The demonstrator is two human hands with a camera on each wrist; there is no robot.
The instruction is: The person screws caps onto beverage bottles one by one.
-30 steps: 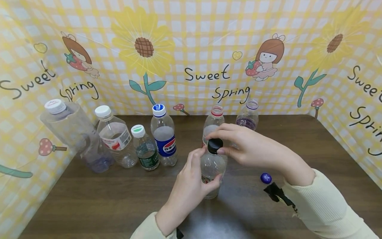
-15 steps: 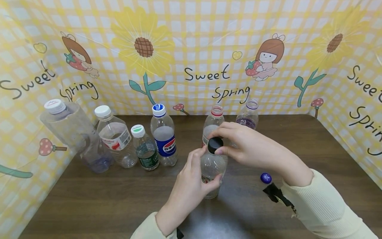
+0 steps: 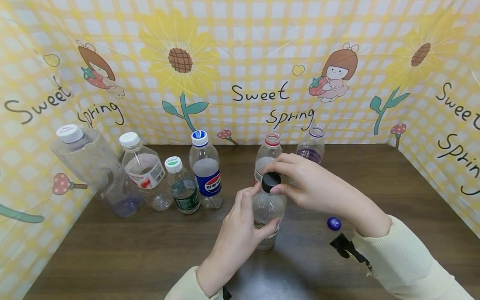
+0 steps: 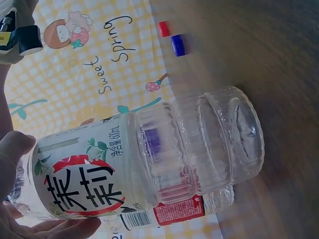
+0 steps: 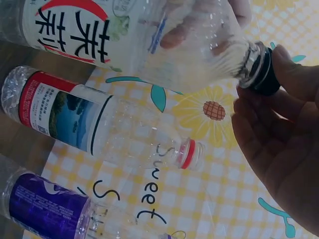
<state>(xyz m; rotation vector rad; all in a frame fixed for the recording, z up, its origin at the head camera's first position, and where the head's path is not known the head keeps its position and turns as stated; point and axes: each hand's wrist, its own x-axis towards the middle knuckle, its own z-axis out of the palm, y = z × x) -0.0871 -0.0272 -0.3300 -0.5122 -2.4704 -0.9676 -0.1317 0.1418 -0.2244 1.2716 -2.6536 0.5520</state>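
Note:
A clear plastic bottle [image 3: 269, 208] with a black cap [image 3: 271, 182] on its neck stands upright on the table. Its white label [image 4: 82, 169] bears red and black print. My left hand [image 3: 241, 235] grips the bottle's body, thumb on the near side. With thumb and fingers my right hand [image 3: 311, 187] pinches the black cap, as the right wrist view also shows. Just behind stand two capless bottles: one with a red neck ring [image 5: 188, 154], the other with a purple label [image 3: 309, 155]. My right hand partly hides both.
Left on the table is a row of capped bottles: a large, dented one [image 3: 90, 162], one with a white cap [image 3: 144, 175], a small green-labelled one [image 3: 183, 191] and a blue-labelled one [image 3: 206, 179]. A blue cap [image 3: 334, 223] and a red cap [image 4: 164, 29] lie on the right.
My right hand and forearm have shifted and turned slightly, still pinching the black cap. The cap has tilted a little. My left hand keeps its grip on the bottle.

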